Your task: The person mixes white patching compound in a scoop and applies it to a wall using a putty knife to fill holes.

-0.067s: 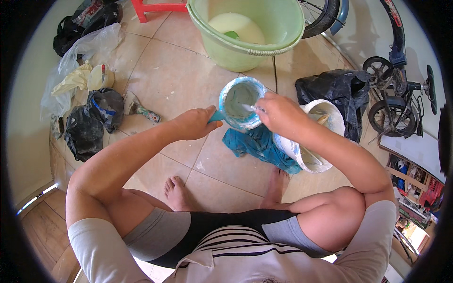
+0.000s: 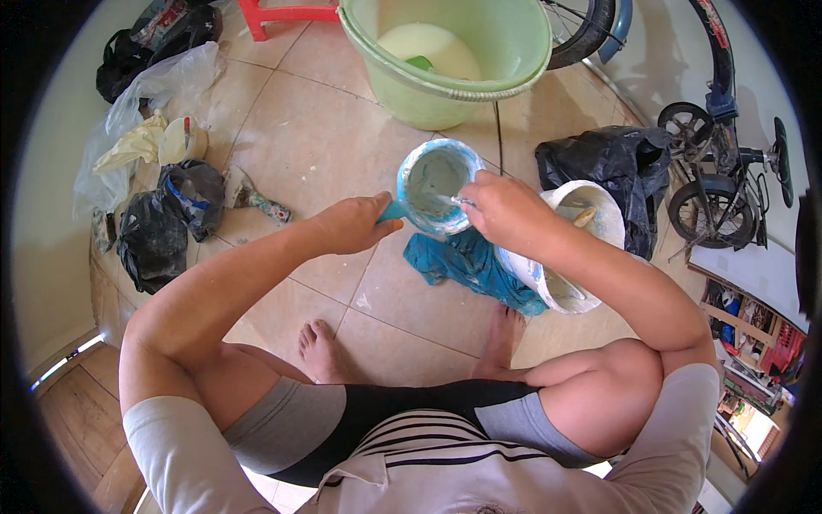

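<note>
My left hand (image 2: 353, 226) grips the teal handle of a blue, white-smeared dipper (image 2: 404, 176), holding it out over the floor. Wet, pale grey-green paste lines its inside. My right hand (image 2: 505, 208) is closed on a thin whitish stirring tool (image 2: 449, 200), whose lower end dips into the paste; its exact kind is hidden by fingers and smears. Beneath the dipper, a teal cloth (image 2: 467, 265) lies crumpled against a tilted white bucket (image 2: 610, 206). A wooden-handled tool (image 2: 586, 217) pokes out of that bucket, partly behind my right forearm.
A big pale-green bucket (image 2: 411, 103) of milky liquid stands ahead. Black plastic bags (image 2: 154, 231) and a paint-stained scraper-like tool (image 2: 261, 202) lie at left. Another black bag (image 2: 599, 158) and a small bicycle (image 2: 715, 206) are at right. A red stool leg (image 2: 295, 14) shows at the top.
My right hand and the stirring tool have shifted very slightly within the dipper's mouth. My left hand and the dipper stay practically in place.
</note>
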### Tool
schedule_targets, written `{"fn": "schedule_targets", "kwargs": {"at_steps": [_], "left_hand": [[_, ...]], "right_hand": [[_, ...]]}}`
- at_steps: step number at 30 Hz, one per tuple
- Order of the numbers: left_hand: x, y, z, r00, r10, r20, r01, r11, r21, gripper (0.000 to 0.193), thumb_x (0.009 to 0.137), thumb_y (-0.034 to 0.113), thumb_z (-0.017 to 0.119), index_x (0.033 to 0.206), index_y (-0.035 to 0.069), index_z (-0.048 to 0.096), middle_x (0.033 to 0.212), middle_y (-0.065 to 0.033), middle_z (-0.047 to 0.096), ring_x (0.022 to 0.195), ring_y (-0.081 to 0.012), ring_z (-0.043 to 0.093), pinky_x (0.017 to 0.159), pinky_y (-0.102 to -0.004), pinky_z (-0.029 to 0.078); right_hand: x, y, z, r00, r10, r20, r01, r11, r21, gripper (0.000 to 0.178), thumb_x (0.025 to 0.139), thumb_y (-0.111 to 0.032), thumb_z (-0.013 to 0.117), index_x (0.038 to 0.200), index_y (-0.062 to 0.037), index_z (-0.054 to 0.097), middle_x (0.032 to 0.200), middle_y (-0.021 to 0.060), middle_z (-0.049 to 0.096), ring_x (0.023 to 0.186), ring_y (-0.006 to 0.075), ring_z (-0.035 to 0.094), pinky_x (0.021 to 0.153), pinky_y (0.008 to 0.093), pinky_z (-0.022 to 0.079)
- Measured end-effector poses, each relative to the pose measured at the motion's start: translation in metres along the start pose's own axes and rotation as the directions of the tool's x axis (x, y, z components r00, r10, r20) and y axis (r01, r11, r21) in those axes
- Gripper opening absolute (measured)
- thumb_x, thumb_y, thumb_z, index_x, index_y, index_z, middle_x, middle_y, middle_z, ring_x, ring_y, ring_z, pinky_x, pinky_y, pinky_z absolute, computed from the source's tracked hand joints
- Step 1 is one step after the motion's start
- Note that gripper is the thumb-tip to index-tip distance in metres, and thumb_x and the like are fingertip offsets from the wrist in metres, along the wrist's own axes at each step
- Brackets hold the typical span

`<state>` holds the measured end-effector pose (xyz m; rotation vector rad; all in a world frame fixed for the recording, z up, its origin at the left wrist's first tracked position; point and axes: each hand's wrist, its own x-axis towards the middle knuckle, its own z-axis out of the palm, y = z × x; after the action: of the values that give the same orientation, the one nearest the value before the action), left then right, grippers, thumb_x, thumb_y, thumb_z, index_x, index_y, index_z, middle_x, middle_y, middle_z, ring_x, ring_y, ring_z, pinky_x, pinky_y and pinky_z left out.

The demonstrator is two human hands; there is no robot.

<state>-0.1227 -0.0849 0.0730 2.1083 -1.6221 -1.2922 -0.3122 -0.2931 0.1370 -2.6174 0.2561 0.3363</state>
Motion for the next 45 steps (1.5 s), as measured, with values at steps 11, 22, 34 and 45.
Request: {"fn": "schedule_targets", "kwargs": {"at_steps": [11, 22, 34, 45], "left_hand": [[0.002, -0.004, 0.0, 1.0, 0.006, -0.01, -0.007, 0.999, -0.038, 0.047, 0.104, 0.043, 0.056, 0.116, -0.003, 0.053, 0.097, -0.0299, 0.069, 0.096, -0.0465, 0.068, 0.085, -0.0527, 0.053], [0.0, 0.002, -0.007, 0.998, -0.036, 0.055, 0.038, 0.998, -0.042, 0.05, 0.104, 0.044, 0.055, 0.119, -0.003, 0.053, 0.1, -0.0302, 0.069, 0.096, -0.0466, 0.068, 0.086, -0.0517, 0.053], [0.008, -0.01, 0.003, 0.999, 0.028, -0.03, -0.032, 0.989, -0.147, 0.04, 0.103, 0.04, 0.059, 0.114, 0.002, 0.057, 0.092, -0.0256, 0.068, 0.09, -0.0446, 0.067, 0.081, -0.0519, 0.051], [-0.047, 0.042, -0.025, 0.996, 0.015, -0.091, -0.046, 0.935, -0.352, 0.04, 0.099, 0.039, 0.066, 0.101, 0.0, 0.058, 0.078, -0.0264, 0.065, 0.075, -0.0456, 0.065, 0.07, -0.0504, 0.051]], "right_hand": [[0.02, -0.003, 0.01, 0.986, -0.165, -0.02, 0.159, 0.971, -0.178, 0.012, 0.086, -0.002, 0.06, 0.095, 0.0037, 0.067, 0.104, 0.0235, 0.063, 0.091, 0.0409, 0.071, 0.077, 0.0499, 0.059], [0.018, -0.003, 0.011, 0.984, -0.175, -0.019, 0.168, 0.966, -0.198, 0.014, 0.088, -0.003, 0.059, 0.097, 0.0048, 0.067, 0.103, 0.0241, 0.062, 0.087, 0.0397, 0.071, 0.075, 0.0484, 0.059], [0.012, 0.008, 0.017, 0.996, -0.089, -0.016, 0.084, 0.978, -0.191, 0.017, 0.093, -0.008, 0.059, 0.104, 0.0024, 0.068, 0.104, 0.0225, 0.062, 0.089, 0.0415, 0.068, 0.079, 0.0508, 0.055], [-0.02, -0.021, -0.076, 0.984, 0.113, 0.135, -0.092, 0.984, -0.152, 0.022, 0.098, -0.018, 0.062, 0.104, 0.0029, 0.065, 0.098, 0.0231, 0.062, 0.087, 0.0418, 0.068, 0.077, 0.0523, 0.054]]}}
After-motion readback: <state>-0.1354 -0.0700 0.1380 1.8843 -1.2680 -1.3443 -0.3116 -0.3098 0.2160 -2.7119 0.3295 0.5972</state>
